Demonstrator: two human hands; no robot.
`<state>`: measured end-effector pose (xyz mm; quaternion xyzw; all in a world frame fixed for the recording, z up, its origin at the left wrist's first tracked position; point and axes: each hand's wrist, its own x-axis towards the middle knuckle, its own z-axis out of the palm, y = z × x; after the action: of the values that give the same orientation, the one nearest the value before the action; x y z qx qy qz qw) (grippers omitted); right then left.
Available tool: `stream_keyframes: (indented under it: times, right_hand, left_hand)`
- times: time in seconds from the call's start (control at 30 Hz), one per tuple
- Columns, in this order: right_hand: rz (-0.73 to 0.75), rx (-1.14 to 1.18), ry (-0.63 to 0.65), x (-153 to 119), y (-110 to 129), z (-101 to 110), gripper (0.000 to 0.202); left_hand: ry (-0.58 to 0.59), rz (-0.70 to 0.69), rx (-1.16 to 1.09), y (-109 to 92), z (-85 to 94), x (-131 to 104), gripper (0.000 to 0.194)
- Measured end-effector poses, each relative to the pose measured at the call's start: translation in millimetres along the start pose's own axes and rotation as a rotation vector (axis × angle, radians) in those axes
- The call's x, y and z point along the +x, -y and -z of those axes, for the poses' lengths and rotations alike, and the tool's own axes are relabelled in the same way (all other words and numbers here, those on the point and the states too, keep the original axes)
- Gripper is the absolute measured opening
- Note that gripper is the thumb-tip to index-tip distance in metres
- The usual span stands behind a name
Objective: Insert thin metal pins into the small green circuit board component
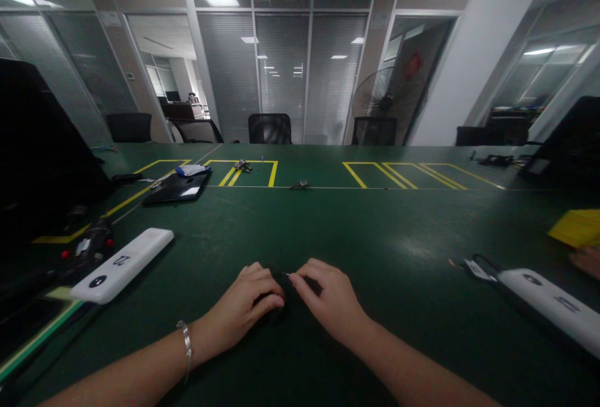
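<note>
My left hand (255,297) rests low over the green table (234,226), its fingers curled and closed. Under its thumb and fingertips is a dark patch, so I cannot make out what it grips. A bracelet (186,341) circles the left wrist. Just to the right, my right hand (328,294) is closed in a pinch. Between its thumb and index finger sticks out a thin, pale metallic piece (286,274), pointing left at my left hand. Its kind is too small to tell. A narrow gap separates the two hands.
White power banks lie at left (126,266) and right (548,301). A black flat case (175,188), small metal items (242,165) and a dark small object (300,184) lie farther back among yellow tape marks. Another person's hand (585,261) is beside a yellow object (576,227).
</note>
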<state>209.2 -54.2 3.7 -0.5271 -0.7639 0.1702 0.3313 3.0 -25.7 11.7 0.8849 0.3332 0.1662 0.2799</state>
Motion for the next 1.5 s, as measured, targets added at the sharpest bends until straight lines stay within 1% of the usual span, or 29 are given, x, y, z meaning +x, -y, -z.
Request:
stream_keyframes:
  times: [0.1,0.27,0.4,0.53,0.6,0.67,0.7,0.77,0.8,0.87,0.97,1.17,1.3,1.4,1.5]
  right_hand:
    - [0.001,-0.015,0.003,-0.2,1.4,-0.2,0.027]
    - [-0.005,-0.017,0.024,-0.9,2.8,1.0,0.027]
    - [-0.004,-0.015,0.041,-0.7,1.6,1.6,0.025]
    - [-0.01,-0.005,0.079,0.4,0.2,3.7,0.022]
    - [-0.007,-0.008,0.105,0.9,0.1,5.8,0.018]
    - [0.012,-0.015,0.145,1.1,0.6,8.8,0.012]
    - [0.029,-0.019,0.17,1.1,1.1,10.6,0.012]
    - [0.064,-0.033,0.223,0.9,2.7,14.3,0.02]
    - [0.075,-0.045,0.246,0.8,3.6,16.0,0.024]
    - [0.081,-0.072,0.287,0.4,5.3,18.5,0.028]
    - [0.086,-0.114,0.317,-0.2,6.6,18.6,0.029]
    - [0.133,-0.166,0.29,-1.2,2.3,11.2,0.018]
    - [0.147,-0.15,0.256,-1.0,-1.6,8.4,0.01]
    - [0.143,-0.118,0.215,-0.2,-3.1,6.9,0.011]
    - [0.117,-0.048,0.164,0.8,-3.8,5.9,0.012]
  left_hand:
    - [-0.001,-0.006,0.053,0.2,-2.7,1.4,0.025]
    - [-0.038,0.045,0.094,-1.8,-6.2,2.4,0.021]
    - [-0.062,0.066,0.085,-4.9,-6.2,2.4,0.015]
    - [-0.092,0.096,0.047,-7.5,-1.8,-0.4,0.017]
    - [-0.076,0.092,0.049,-8.1,2.1,-3.1,0.023]
    - [-0.03,0.067,0.065,-8.2,6.3,-5.5,0.036]
    - [-0.005,0.048,0.076,-8.2,8.2,-6.3,0.044]
    - [0.033,0.017,0.099,-8.3,11.0,-7.1,0.057]
    - [0.044,0.009,0.109,-8.3,11.7,-7.1,0.059]
    - [0.045,0.016,0.12,-8.2,11.7,-6.7,0.056]
    - [0.027,0.029,0.128,-6.9,9.2,-6.2,0.042]
    - [-0.004,0.04,0.121,-2.9,2.3,-7.9,0.033]
    - [-0.024,0.043,0.076,-1.5,2.0,-8.1,0.031]
    - [-0.032,0.09,-0.045,0.3,4.8,-6.2,0.033]
    - [-0.027,0.165,-0.268,2.3,7.8,-3.2,0.038]
